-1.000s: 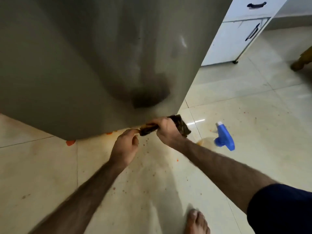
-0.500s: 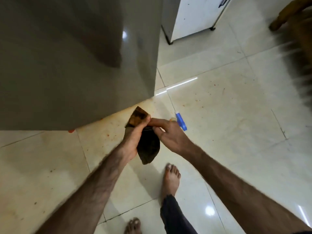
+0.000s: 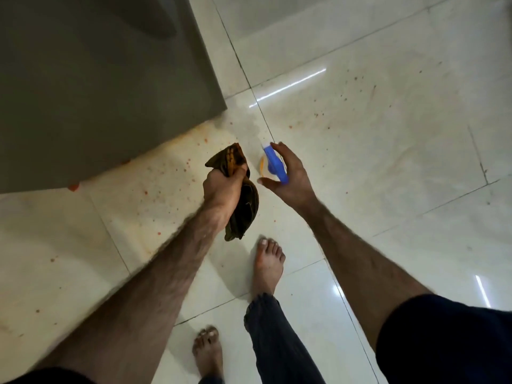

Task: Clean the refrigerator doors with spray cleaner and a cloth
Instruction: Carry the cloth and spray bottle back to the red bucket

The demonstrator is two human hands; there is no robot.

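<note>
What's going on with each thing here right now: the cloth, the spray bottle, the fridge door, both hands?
Cloth: bunched up, gripped in the left hand, hanging below the fist.
Spray bottle: on the floor, not yet gripped.
Refrigerator door: closed, nothing touching it.
Left hand: fist curled round the cloth.
Right hand: fingers spread, over the spray bottle.
Floor: dotted with orange specks.

Glossy cream tiled floor, orange specks, light reflections
</note>
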